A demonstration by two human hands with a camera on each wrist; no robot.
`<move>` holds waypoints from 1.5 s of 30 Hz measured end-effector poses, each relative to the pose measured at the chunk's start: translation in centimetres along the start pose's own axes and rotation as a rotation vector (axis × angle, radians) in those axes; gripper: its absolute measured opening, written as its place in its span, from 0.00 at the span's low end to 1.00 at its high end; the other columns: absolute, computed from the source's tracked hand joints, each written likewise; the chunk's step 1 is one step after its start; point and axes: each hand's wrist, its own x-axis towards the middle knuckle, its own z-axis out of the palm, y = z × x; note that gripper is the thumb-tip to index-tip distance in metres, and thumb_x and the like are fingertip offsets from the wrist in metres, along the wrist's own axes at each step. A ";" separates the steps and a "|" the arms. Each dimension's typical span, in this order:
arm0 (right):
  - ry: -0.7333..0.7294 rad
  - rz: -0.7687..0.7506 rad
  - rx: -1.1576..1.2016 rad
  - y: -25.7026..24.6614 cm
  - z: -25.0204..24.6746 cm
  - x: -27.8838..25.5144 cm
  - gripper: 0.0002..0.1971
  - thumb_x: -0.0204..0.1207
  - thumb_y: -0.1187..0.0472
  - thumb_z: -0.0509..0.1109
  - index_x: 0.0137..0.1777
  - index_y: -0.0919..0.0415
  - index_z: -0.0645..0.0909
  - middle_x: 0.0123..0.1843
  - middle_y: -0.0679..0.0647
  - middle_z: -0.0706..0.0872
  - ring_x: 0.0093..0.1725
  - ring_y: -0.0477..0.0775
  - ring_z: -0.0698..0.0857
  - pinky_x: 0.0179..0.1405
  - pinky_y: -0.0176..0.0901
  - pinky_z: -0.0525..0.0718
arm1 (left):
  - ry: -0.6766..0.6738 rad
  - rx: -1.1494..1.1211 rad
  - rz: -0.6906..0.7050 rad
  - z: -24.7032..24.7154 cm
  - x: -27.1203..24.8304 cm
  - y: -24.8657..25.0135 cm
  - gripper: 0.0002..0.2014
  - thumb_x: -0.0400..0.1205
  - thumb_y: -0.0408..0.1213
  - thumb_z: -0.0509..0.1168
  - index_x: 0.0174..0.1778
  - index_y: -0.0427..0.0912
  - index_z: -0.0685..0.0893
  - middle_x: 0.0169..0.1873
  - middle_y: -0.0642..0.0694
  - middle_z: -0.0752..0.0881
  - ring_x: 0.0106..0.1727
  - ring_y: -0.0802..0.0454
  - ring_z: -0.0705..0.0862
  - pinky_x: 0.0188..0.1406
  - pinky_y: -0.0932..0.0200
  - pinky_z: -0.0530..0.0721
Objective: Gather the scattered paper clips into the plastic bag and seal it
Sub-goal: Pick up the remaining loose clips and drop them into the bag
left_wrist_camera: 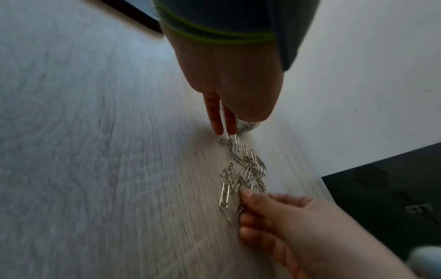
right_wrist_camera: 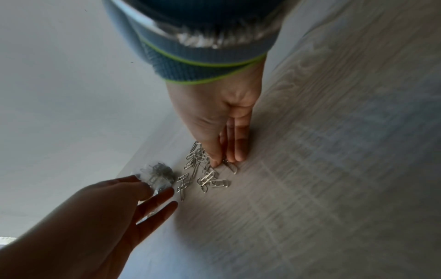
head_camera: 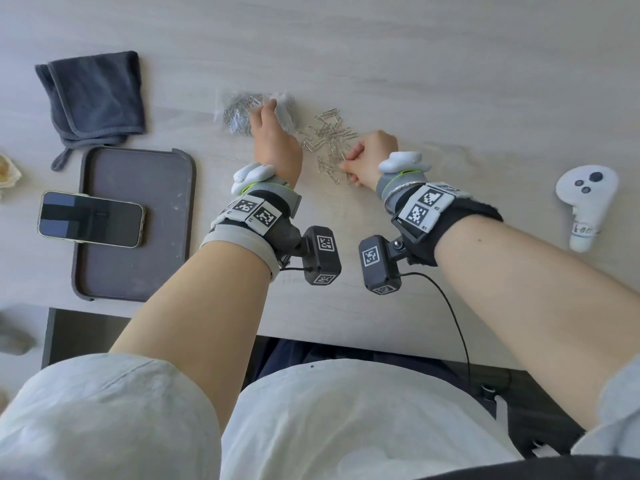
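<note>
Paper clips: strewn in a loose silver heap about the middle of the pale wood-grain worktop, well back from its near edge, some overlapping, some lying singly at the fringe. More of them already inside the plastic bag, seen as a dark bunch through the clear film. Bag flat and crumpled on the worktop, just beside the heap on the side toward the left edge, its nearest clips almost touching the plastic.

Left hand laid over the bag's end nearest the heap, fingers straight and slightly spread, thumb resting on the film; grip apart, pressing on the bag rather than clenched round it. Two fingertips down at the edge of the heap in the left wrist view.

Right hand at the side of the heap nearest the near edge, knuckles up, fingers bunched downward against the thumb; grip clamped together on a clip or two at the fingertips, number too blurred to count.

Both wrists wrapped in grey bands edged in green, with marker-tagged camera mounts behind.

Toward the left edge: folded dark grey cloth farther back, dark tray closer to the near edge, phone lying screen-up across the tray's left rim. Toward the right edge: white handheld controller, well apart from the clips.
</note>
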 end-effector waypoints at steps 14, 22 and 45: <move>0.009 -0.213 -0.298 0.4 0.1 -0.4 0.57 0.52 0.44 0.85 0.79 0.57 0.57 0.72 0.58 0.65 0.67 0.55 0.74 0.63 0.45 0.76 | -0.002 -0.072 -0.030 0.4 0.2 -0.9 0.26 0.72 0.15 0.53 0.67 0.30 0.68 0.66 0.34 0.71 0.66 0.42 0.74 0.58 0.57 0.79; 0.071 -0.284 -0.259 -1.8 0.3 2.9 0.52 0.53 0.39 0.82 0.75 0.57 0.65 0.70 0.58 0.68 0.66 0.55 0.76 0.61 0.44 0.77 | -0.028 -0.148 -0.047 0.9 0.5 -0.7 0.26 0.70 0.15 0.54 0.66 0.28 0.68 0.66 0.31 0.69 0.62 0.37 0.79 0.50 0.41 0.86; -0.009 -0.335 -0.210 -2.9 -0.1 3.0 0.07 0.69 0.65 0.71 0.45 0.59 0.87 0.49 0.56 0.90 0.49 0.54 0.86 0.44 0.38 0.79 | -0.020 -0.130 0.015 -0.1 0.2 1.2 0.24 0.74 0.18 0.51 0.64 0.37 0.75 0.63 0.41 0.79 0.64 0.52 0.77 0.53 0.75 0.69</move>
